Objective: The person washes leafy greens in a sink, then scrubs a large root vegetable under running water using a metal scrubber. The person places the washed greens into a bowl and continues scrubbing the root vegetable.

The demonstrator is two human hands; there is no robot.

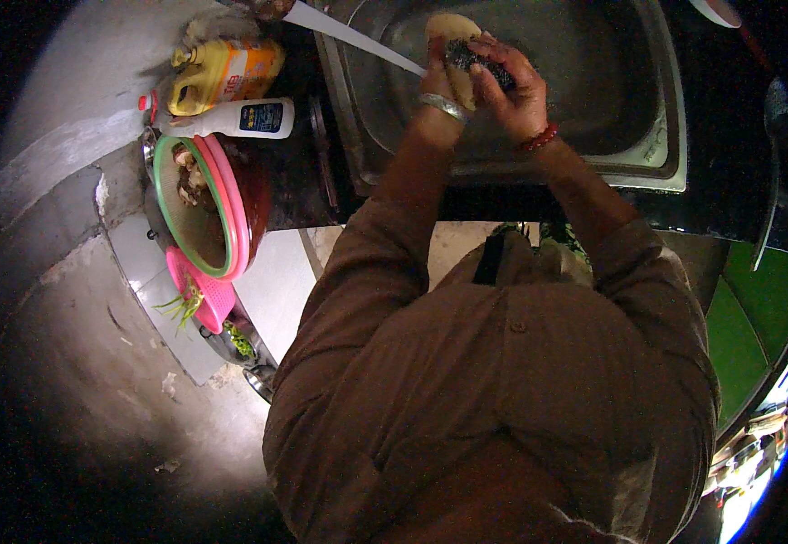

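Note:
Over the stainless steel sink, my left hand grips a pale yellow, elongated thing that looks like a root vegetable. My right hand presses a dark steel wool scrubber against its side. Fingers cover part of both the scrubber and the pale thing. A white stream of water slants in from the tap at the upper left and meets my left hand.
Left of the sink stand a yellow jug and a white bottle. Nearer me is a green-rimmed strainer holding some food, nested with pink-rimmed basins. Below it sits a pink basket with green stalks. A long-handled utensil lies at the right.

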